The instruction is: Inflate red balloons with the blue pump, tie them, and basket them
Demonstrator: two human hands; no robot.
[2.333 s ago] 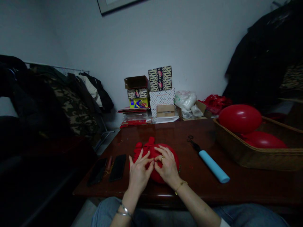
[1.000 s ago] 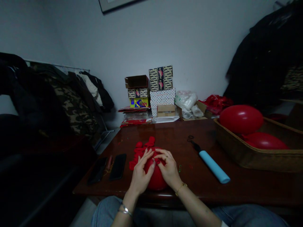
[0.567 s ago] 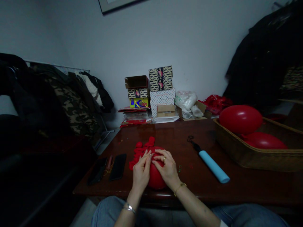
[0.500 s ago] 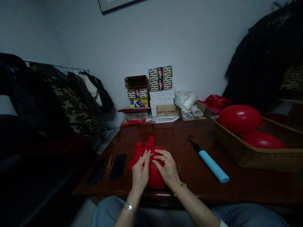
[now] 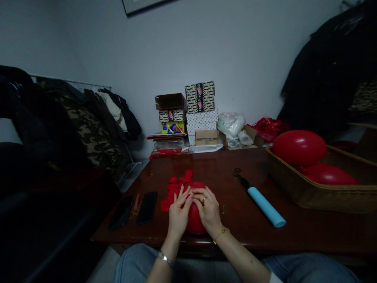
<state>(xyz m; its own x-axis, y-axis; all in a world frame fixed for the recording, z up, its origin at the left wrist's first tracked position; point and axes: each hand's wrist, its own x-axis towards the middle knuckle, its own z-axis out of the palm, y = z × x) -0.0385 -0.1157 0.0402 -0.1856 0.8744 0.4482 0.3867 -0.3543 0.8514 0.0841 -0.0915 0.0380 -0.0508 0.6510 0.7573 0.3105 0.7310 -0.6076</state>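
An inflated red balloon rests on the table near its front edge, between my two hands. My left hand pinches at the top of the balloon, where its neck seems to be. Fingertips of my right hand meet the left ones at that same spot, also closed in a pinch. The neck itself is hidden by the fingers. Just behind the left hand lies a pile of flat, uninflated red balloons.
Right of the hands lie a blue balloon pump and black-handled scissors. A wicker basket holds inflated red balloons. Two dark phones lie at the left. Stacked boxes stand behind the wooden table.
My left hand has shifted slightly right and its fingers have come closer to the right hand's at the balloon's top. The balloon stays about in place.
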